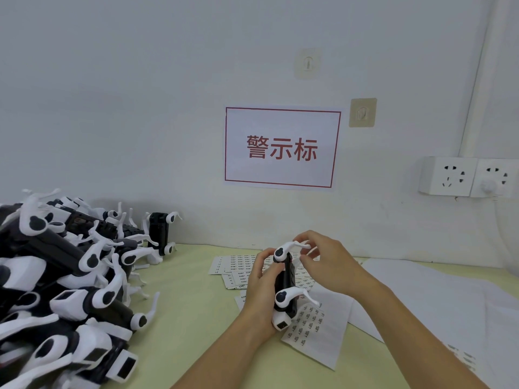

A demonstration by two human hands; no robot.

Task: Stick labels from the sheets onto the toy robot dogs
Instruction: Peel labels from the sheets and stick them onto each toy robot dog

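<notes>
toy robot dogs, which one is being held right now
The black-and-white plastic toy robot dog gripped by the left hand above the label sheets; the others lie piled at left.

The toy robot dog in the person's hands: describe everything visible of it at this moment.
The toy robot dog has a black body, white legs on round black-centred joints, and a white head with a dark square face; it looks like plastic. It is held on end above the label sheets, head toward the camera, legs pointing right. The left hand grips its body from the left; the right hand has fingertips at the far leg and underside. Whether a label is on it cannot be seen.
</notes>
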